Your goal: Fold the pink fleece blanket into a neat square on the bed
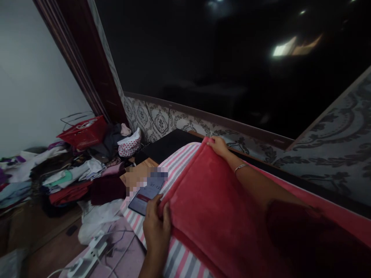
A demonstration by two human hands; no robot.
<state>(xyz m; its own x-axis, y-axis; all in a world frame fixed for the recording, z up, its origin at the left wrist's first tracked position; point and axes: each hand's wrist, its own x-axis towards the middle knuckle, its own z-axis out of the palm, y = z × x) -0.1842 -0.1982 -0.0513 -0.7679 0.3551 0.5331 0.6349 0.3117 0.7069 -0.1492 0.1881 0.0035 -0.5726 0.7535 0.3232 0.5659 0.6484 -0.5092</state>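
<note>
A red plush cloth (208,189) with a stitched hem lies flat over a striped cover (179,251) in pink, grey and white. My left hand (156,224) pinches its near corner between thumb and fingers. At the far corner, my right hand (218,146) grips the same hem, with a bracelet on that wrist. The cloth's left edge runs straight between both hands. Just beyond my left fingers, a smartphone (142,202) with a lit screen rests on the striped cover.
Behind the board hangs a large dark television screen (197,50). On the left are heaps of clothes (69,185) and a red plastic basket (84,133). A white power strip (88,256) with cables lies at the lower left. A dark curtain (78,54) hangs behind.
</note>
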